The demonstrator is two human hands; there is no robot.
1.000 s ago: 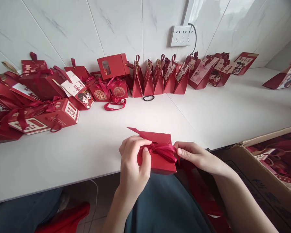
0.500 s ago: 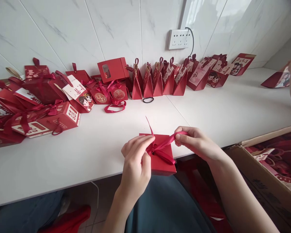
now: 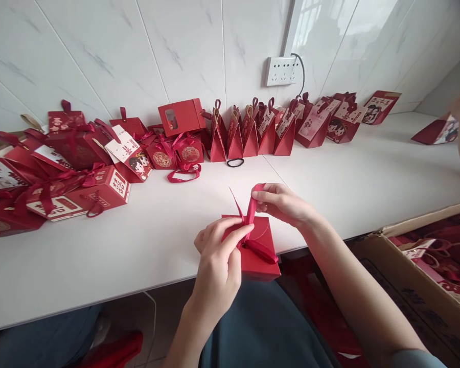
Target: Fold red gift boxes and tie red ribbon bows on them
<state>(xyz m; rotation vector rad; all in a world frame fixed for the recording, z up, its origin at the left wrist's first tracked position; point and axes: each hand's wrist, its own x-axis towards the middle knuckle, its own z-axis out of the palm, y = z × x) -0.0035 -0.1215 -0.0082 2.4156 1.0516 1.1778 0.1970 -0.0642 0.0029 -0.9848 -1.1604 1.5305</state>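
Note:
A small red gift box (image 3: 263, 269) sits at the counter's front edge, right before me. Across its top runs a red ribbon (image 3: 261, 251), knotted near the middle, with a loop lying to the right. My left hand (image 3: 216, 253) rests over the box's left side, its fingers closed on the ribbon by the knot, which they partly hide. Pinched between the thumb and finger of my right hand (image 3: 279, 201) is one ribbon end, drawn up above the box. A thin ribbon tail sticks up just behind my left fingers.
Decorated red boxes (image 3: 80, 191) crowd the left of the white counter (image 3: 145, 250). Several triangular boxes (image 3: 249, 137) line the wall below a socket panel (image 3: 283, 70). A black hair tie (image 3: 235, 162) lies before them. At right stands a cardboard carton (image 3: 398, 255) with red items.
My right hand has moved left and away from me, bringing the ribbon end from the box's right side to upright above the knot. My left hand stays at the knot, its fingers shifted slightly.

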